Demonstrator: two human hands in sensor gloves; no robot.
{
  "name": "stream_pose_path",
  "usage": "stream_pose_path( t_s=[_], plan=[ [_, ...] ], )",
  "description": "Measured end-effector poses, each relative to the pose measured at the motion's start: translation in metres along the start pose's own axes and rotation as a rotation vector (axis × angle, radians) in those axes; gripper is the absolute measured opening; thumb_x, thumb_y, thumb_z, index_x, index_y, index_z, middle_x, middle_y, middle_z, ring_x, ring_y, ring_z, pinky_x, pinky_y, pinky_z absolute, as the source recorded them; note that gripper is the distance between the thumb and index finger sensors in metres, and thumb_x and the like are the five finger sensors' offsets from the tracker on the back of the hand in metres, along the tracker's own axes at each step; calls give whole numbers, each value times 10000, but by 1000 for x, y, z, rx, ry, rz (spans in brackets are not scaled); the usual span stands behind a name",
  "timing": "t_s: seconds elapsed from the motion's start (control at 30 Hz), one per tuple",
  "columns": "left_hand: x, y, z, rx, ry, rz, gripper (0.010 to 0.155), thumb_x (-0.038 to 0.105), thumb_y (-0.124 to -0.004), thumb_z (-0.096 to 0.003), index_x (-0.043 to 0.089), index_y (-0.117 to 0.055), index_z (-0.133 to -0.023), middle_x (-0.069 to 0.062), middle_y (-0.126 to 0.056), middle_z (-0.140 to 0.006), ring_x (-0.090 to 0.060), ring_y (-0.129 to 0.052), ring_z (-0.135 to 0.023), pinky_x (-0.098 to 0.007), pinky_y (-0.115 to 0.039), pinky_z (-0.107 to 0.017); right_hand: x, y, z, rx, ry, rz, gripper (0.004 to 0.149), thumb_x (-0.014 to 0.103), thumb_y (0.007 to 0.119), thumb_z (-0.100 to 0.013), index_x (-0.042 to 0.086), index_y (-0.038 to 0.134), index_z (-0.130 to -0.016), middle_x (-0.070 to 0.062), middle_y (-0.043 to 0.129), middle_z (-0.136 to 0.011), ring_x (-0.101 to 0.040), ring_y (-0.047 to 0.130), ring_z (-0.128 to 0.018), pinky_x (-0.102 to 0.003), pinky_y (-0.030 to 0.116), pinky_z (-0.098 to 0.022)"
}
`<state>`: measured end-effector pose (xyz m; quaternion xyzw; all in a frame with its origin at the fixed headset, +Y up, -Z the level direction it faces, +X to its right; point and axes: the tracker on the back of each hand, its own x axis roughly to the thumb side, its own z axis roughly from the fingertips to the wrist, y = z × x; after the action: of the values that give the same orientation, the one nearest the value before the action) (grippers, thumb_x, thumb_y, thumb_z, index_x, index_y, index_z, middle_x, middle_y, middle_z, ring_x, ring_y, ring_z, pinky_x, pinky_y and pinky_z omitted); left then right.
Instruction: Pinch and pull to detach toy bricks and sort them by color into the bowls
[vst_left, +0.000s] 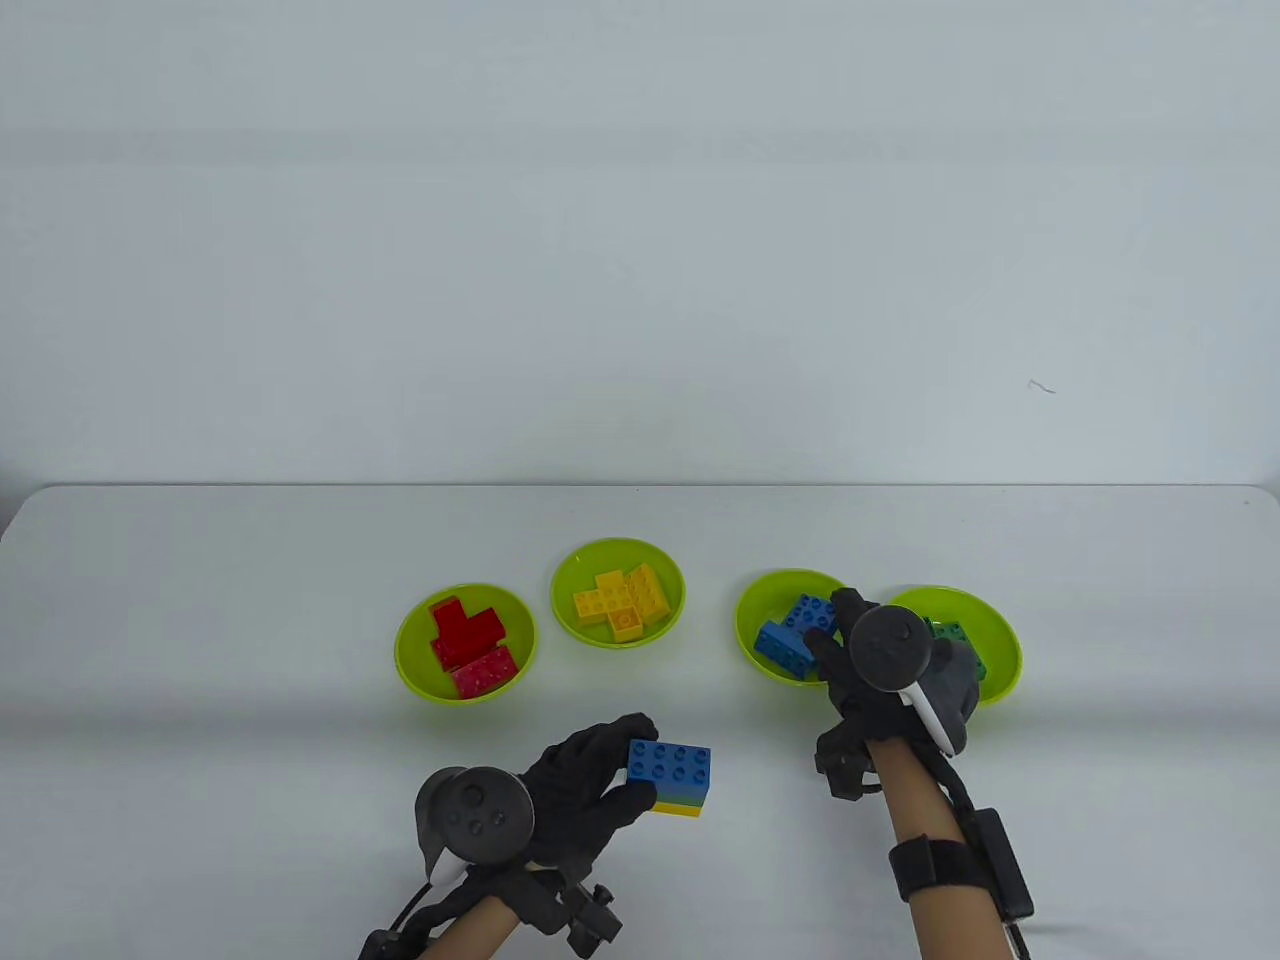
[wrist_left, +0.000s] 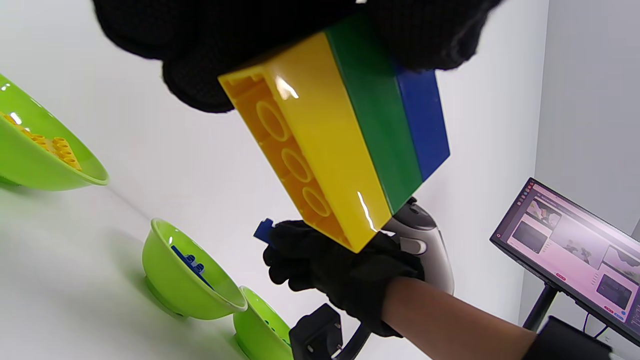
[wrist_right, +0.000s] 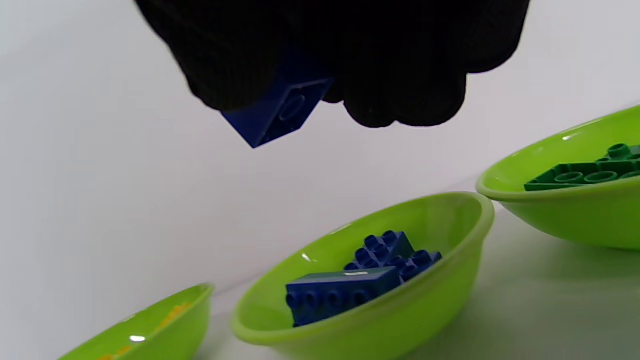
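My left hand grips a stack of three bricks, blue on top, green in the middle, yellow at the bottom; the left wrist view shows the stack tilted with its hollow underside showing. My right hand hovers over the right side of the blue bowl. In the right wrist view its curled fingers pinch a single blue brick above the bowl, which holds other blue bricks. A corner of that held brick pokes out in the left wrist view.
Lime bowls stand in a row: red bricks in the leftmost bowl, yellow bricks in the second bowl, green bricks in the rightmost bowl. A monitor stands off the table to the right.
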<state>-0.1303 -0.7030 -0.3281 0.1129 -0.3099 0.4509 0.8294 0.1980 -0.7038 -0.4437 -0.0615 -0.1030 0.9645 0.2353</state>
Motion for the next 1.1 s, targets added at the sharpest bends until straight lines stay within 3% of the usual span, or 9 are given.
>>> stream_pose_path(
  t_s=[0.27, 0.57, 0.77, 0.9, 1.1],
  plan=[
    [-5, 4, 0, 16, 20, 10, 676, 406, -716, -461, -6, -648, -992, -262, -805, -898, -431, -842, -795, -557, -671, -613, -3, 16, -27, 18, 99, 146, 601, 358, 776, -521, 65, 648, -1031, -210, 770, -978, -408, 816, -848, -544, 598, -708],
    [-5, 6, 0, 17, 27, 21, 675, 408, -716, -462, -7, -651, -991, -262, -808, -895, -429, -845, -792, -554, -673, -613, -5, 13, -26, -31, 99, 126, 676, 401, 766, -524, 51, 573, -1070, -236, 687, -1041, -440, 754, -907, -556, 559, -726],
    [-4, 4, 1, 8, 26, 34, 676, 407, -715, -462, -8, -650, -991, -262, -808, -895, -429, -845, -792, -555, -673, -612, 11, -14, 9, -10, -112, -112, 735, 430, 761, -523, -8, 548, -1074, -298, 650, -1049, -505, 714, -910, -594, 528, -714],
    [-3, 2, 1, 7, 24, 36, 676, 406, -715, -462, -9, -649, -992, -264, -807, -895, -431, -844, -792, -555, -674, -611, 33, -36, 50, 64, -299, -302, 768, 461, 751, -527, -24, 532, -1081, -311, 630, -1062, -521, 690, -923, -605, 508, -718],
    [0, 0, 2, 3, 15, 42, 676, 406, -714, -463, -9, -647, -993, -264, -807, -896, -432, -844, -792, -556, -673, -612, 59, -41, 105, 188, -487, -493, 784, 488, 749, -526, -24, 545, -1084, -313, 645, -1054, -521, 697, -916, -610, 508, -718]
  ],
)
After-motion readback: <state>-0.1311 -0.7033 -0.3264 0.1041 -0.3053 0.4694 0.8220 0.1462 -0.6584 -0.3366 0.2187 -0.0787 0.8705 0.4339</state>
